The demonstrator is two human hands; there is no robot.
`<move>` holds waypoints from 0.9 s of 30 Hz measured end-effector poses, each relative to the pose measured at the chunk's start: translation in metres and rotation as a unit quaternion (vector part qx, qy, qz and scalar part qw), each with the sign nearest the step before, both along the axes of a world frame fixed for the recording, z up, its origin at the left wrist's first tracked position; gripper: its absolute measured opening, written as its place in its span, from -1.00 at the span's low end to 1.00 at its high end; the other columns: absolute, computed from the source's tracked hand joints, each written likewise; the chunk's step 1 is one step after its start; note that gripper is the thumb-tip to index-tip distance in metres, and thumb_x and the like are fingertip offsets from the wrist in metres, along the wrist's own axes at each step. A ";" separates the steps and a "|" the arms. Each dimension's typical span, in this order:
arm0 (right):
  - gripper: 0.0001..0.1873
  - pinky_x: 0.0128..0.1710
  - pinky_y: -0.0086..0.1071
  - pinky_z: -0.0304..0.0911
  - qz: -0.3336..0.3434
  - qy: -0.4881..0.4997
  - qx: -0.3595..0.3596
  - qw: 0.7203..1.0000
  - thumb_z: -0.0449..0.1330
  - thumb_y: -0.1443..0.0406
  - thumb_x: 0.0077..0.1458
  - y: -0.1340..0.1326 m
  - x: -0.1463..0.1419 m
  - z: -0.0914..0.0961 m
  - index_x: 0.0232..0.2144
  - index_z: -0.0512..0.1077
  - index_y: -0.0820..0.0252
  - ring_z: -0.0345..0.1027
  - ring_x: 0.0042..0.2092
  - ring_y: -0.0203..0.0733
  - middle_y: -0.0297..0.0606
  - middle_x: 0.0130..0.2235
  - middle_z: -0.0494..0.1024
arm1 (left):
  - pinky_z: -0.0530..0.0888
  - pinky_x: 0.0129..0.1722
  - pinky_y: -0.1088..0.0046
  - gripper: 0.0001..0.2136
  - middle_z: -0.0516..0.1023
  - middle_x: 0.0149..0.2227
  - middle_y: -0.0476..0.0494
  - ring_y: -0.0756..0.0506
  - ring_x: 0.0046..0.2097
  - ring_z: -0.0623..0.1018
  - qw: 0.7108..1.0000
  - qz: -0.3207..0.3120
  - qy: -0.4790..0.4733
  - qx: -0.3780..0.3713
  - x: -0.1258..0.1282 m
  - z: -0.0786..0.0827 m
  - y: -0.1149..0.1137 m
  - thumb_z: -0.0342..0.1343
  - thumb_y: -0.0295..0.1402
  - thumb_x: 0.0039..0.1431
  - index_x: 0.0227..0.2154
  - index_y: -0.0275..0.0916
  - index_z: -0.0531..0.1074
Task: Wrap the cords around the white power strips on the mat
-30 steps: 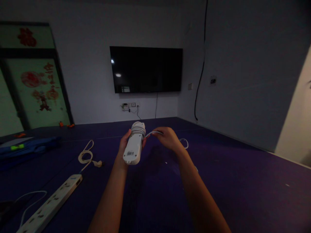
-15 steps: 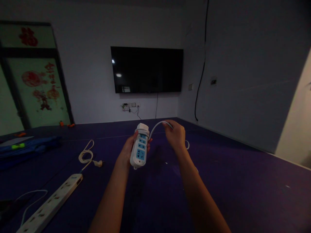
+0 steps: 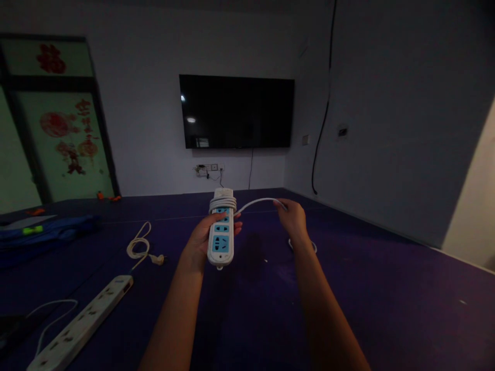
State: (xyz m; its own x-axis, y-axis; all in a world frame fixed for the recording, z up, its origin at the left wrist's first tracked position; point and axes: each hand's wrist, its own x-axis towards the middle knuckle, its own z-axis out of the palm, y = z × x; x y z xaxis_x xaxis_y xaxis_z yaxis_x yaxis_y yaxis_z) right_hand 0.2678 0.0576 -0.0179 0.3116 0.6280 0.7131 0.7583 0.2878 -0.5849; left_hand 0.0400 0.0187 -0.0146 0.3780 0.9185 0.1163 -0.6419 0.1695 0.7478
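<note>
A white power strip (image 3: 221, 251) with blue socket faces is held up in front of me, its far end pointing away. My left hand (image 3: 203, 232) wraps around its middle, the thumb lying across the sockets. Several turns of white cord (image 3: 223, 203) circle the strip near its far end. From those turns the cord arcs to the right into my right hand (image 3: 293, 219), whose fingers are closed on it. Past that hand, a loop of the cord shows beside my right wrist; the plug is not visible.
A longer white power strip (image 3: 83, 322) lies on the purple floor mat (image 3: 247, 319) at left, with its coiled cord and plug (image 3: 158, 259) beyond. Blue cloth (image 3: 69, 229) lies farther left. A television (image 3: 237, 112) hangs on the far wall; a black cable (image 3: 323, 129) dangles at right.
My right hand has moved right and slightly down, stretching the cord longer from the strip. The strip has turned more upright in view, and my left thumb now lies over its sockets.
</note>
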 end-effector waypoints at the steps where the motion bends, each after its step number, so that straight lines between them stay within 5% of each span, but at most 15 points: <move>1: -0.66 -0.33 -0.40 0.21 0.009 -0.029 -0.041 0.999 0.03 0.19 0.15 0.004 0.001 -0.004 -0.24 0.53 0.24 0.46 -0.25 -0.11 -0.15 -0.31 0.60 | 0.57 -0.32 0.38 -0.70 0.60 -0.32 -0.31 -0.14 -0.38 0.61 1.000 -0.004 -0.003 0.000 -0.001 0.001 0.000 0.11 -0.56 -0.01 -0.15 -0.48 0.37; 4: -0.68 -0.26 -0.41 0.21 0.028 -0.130 -0.158 0.978 -0.01 0.27 0.19 0.015 -0.001 -0.014 -0.24 0.54 0.23 0.46 -0.18 -0.10 -0.10 -0.28 0.60 | 0.56 -0.29 0.40 -0.66 0.61 -0.32 -0.31 -0.13 -0.35 0.61 1.000 -0.011 -0.013 -0.002 0.000 0.001 0.000 0.10 -0.56 -0.01 -0.10 -0.49 0.37; 7: -0.74 -0.16 -0.36 0.22 0.042 -0.173 -0.203 0.963 0.10 0.33 0.11 0.020 -0.011 -0.020 -0.20 0.52 0.27 0.43 -0.08 -0.02 0.00 -0.21 0.58 | 0.57 -0.33 0.40 -0.68 0.61 -0.35 -0.32 -0.15 -0.36 0.61 1.000 -0.002 -0.002 -0.009 0.001 0.001 0.001 0.08 -0.57 0.00 -0.13 -0.51 0.38; 12: -0.26 0.16 0.00 -0.04 0.052 -0.219 -0.114 0.968 0.28 0.36 -0.07 0.010 -0.028 -0.012 0.18 0.18 0.27 0.07 0.22 0.09 0.06 0.13 0.33 | 0.58 -0.39 0.38 -0.69 0.61 -0.38 -0.28 -0.15 -0.39 0.61 0.999 0.027 0.032 -0.029 0.004 0.002 0.000 0.07 -0.57 0.00 -0.12 -0.47 0.37; 14: -0.25 0.19 0.17 -0.28 0.071 -0.249 -0.054 0.964 0.29 0.34 -0.08 0.003 -0.034 -0.005 0.18 0.18 0.17 -0.09 0.28 0.11 -0.03 0.20 0.24 | 0.57 -0.41 0.40 -0.73 0.60 -0.43 -0.26 -0.14 -0.41 0.61 0.997 0.042 0.054 -0.045 0.005 0.003 -0.001 0.07 -0.55 0.02 -0.16 -0.46 0.38; 16: -0.40 0.19 0.22 -0.40 0.107 -0.272 -0.007 0.956 0.26 0.30 -0.04 -0.005 -0.039 0.001 0.10 0.30 0.09 -0.06 0.27 0.09 -0.11 0.17 0.29 | 0.57 -0.44 0.43 -0.78 0.59 -0.48 -0.25 -0.13 -0.43 0.61 0.994 0.048 0.074 -0.060 0.007 0.002 -0.002 0.06 -0.52 0.05 -0.21 -0.46 0.40; 18: -0.63 0.20 0.18 -0.36 0.152 -0.284 0.007 0.947 0.21 0.29 0.02 -0.011 -0.044 0.006 -0.07 0.45 0.07 0.22 0.13 0.02 -0.17 0.00 0.48 | 0.56 -0.46 0.45 -0.78 0.59 -0.49 -0.25 -0.13 -0.45 0.60 0.994 0.042 0.080 -0.067 0.007 0.001 -0.001 0.05 -0.50 0.06 -0.21 -0.46 0.40; 20: -0.80 0.16 0.04 -0.11 0.196 -0.278 -0.006 0.940 0.17 0.30 0.07 -0.016 -0.045 0.009 -0.23 0.53 0.08 0.42 -0.11 -0.11 -0.25 -0.21 0.59 | 0.56 -0.44 0.45 -0.74 0.59 -0.46 -0.26 -0.12 -0.44 0.61 0.996 0.026 0.063 -0.065 0.007 0.000 0.001 0.05 -0.49 0.07 -0.16 -0.47 0.40; 23: -0.81 -0.15 -0.31 0.22 0.240 -0.241 -0.031 0.940 0.12 0.27 0.12 -0.020 -0.044 0.012 -0.32 0.55 0.08 0.45 -0.27 -0.22 -0.31 -0.30 0.61 | 0.56 -0.38 0.43 -0.66 0.60 -0.38 -0.29 -0.12 -0.39 0.61 0.998 -0.022 0.015 -0.056 0.004 -0.002 0.006 0.00 -0.46 0.12 -0.05 -0.49 0.36; 27: -0.79 -0.34 -0.43 0.17 0.183 -0.221 -0.021 0.958 0.11 0.22 0.13 -0.023 -0.043 0.014 -0.36 0.55 0.07 0.45 -0.27 -0.20 -0.31 -0.30 0.61 | 0.54 -0.48 0.47 -0.60 0.59 -0.31 -0.34 -0.09 -0.44 0.60 0.995 -0.049 -0.012 -0.082 0.001 -0.005 0.013 -0.12 -0.37 0.21 0.05 -0.49 0.27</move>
